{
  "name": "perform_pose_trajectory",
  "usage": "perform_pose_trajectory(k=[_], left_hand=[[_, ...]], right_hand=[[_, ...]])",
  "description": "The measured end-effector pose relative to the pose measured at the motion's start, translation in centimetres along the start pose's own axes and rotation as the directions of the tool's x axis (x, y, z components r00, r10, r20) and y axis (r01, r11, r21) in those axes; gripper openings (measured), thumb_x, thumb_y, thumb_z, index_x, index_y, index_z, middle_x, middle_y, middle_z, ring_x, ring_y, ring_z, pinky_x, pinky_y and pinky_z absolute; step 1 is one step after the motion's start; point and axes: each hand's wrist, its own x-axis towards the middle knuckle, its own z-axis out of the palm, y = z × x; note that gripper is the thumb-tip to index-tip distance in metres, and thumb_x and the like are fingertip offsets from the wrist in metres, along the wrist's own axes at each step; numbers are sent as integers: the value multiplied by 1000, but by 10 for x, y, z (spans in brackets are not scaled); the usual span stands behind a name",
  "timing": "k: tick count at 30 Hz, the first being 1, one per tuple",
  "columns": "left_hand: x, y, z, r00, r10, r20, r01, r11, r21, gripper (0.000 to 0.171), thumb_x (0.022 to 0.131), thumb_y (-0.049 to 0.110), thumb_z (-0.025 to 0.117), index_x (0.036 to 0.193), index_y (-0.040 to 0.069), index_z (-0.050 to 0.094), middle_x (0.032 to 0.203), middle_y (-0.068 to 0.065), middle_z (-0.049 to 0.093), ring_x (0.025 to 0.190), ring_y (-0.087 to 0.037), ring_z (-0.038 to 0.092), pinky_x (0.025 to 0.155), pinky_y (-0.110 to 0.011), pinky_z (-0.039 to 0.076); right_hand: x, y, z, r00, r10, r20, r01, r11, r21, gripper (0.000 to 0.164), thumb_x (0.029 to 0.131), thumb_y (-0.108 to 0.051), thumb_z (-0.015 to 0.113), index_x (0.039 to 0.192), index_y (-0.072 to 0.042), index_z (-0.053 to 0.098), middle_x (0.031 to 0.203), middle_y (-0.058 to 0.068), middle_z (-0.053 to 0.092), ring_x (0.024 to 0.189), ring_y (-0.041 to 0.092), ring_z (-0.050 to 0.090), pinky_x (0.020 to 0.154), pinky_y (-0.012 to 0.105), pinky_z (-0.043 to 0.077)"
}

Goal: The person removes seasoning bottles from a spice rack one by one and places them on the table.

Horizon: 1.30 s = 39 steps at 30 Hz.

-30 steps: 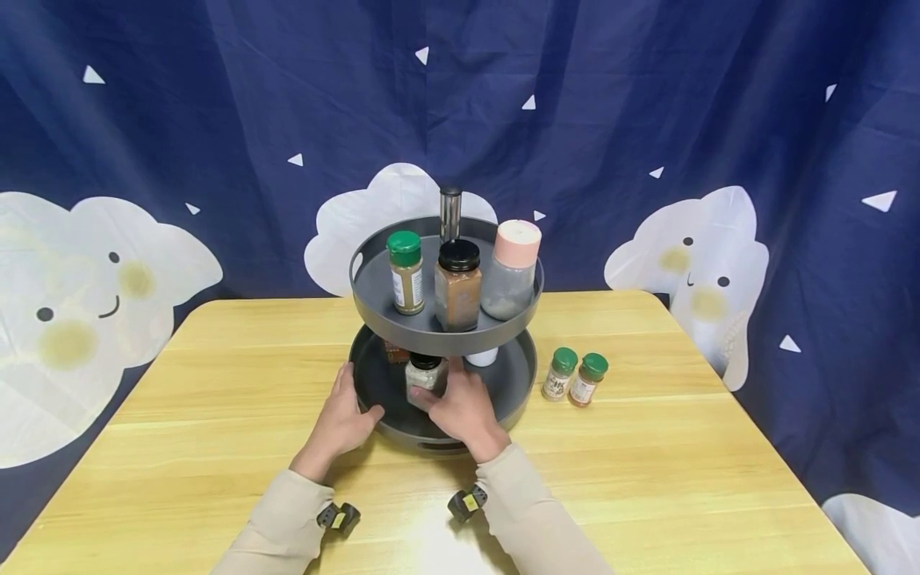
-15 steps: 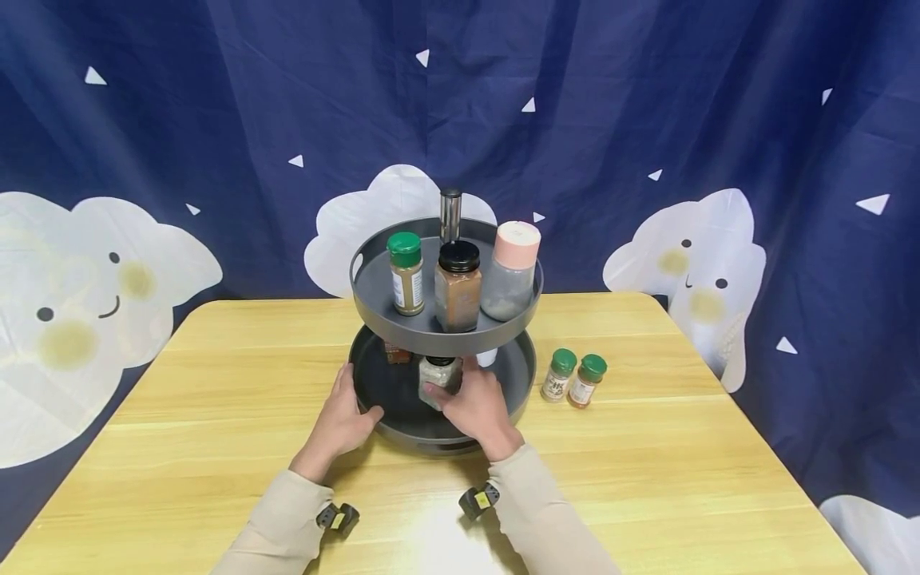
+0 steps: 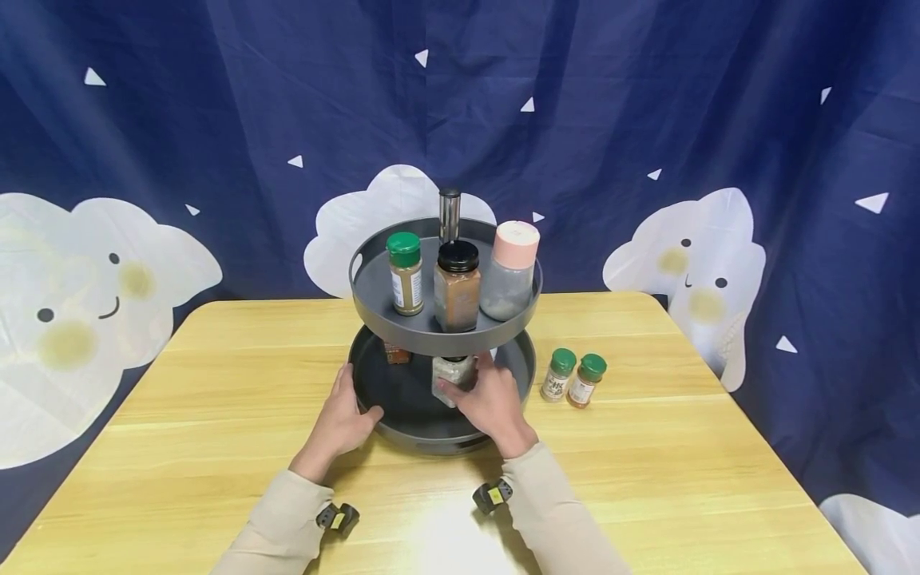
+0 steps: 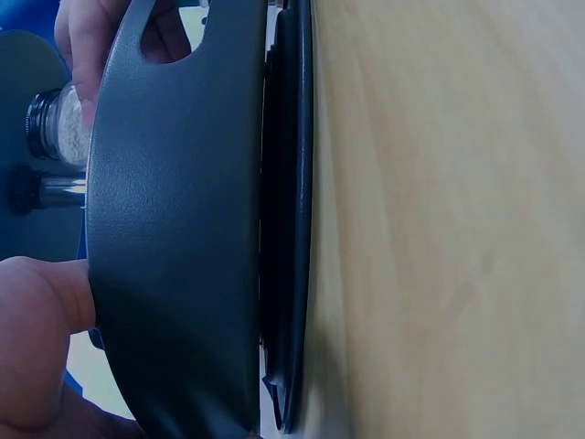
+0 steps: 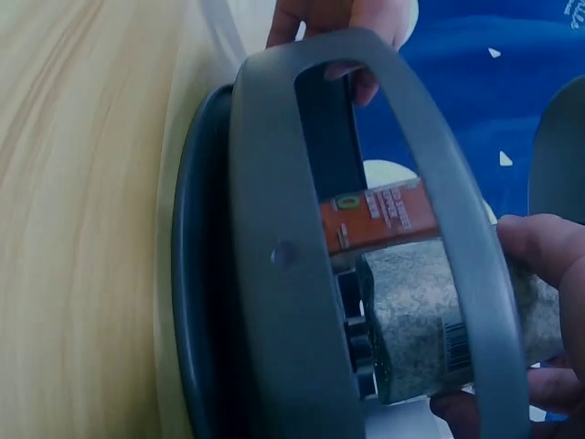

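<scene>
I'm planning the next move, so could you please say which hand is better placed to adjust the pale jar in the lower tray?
Likely the right hand: it holds the pale jar, while the left hand grips the left rim of the lower tray, apart from the jar.

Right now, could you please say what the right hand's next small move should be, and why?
I'd probably settle the jar onto the lower tray: the right hand grips it within that tray, the upper tray partly overhangs it, so lifting looks awkward, and the left hand holds the lower tray.
</scene>
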Motion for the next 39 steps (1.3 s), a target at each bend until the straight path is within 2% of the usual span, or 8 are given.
perform_pose_trajectory(k=[15,18,29,39], left_hand=[[-1,0,1,1000,-3,0,3,1000,9,87,87,14,57,144,-13,-2,154,-33,1,138,-47,12,112,-58,18],[0,0,0,1000,2,-2,-2,1000,8,87,86,14,58,144,-13,-2,154,-33,1,139,-47,11,113,-58,18],[-1,-1,0,1000,-5,1,5,1000,10,86,87,14,57,144,-12,-2,154,-33,1,139,-47,10,113,-58,17],[-1,0,0,1000,-9,-1,9,1000,11,86,87,13,58,144,-12,-2,154,-33,2,139,-46,10,113,-57,16]], right_hand=[[0,17,-5,992,-92,-89,93,996,11,57,68,-33,82,111,-5,54,68,3,59,52,12,51,46,30,43],[0,18,-9,993,-74,-87,76,997,21,57,68,-33,82,112,-7,55,70,3,58,54,12,50,48,30,43],[0,18,-20,996,71,-54,-68,996,50,58,71,-35,80,115,-7,55,72,2,57,57,12,53,49,30,46],[1,23,-31,993,75,-88,-73,997,15,60,72,-37,78,116,-4,54,67,2,57,55,14,53,48,32,45]])
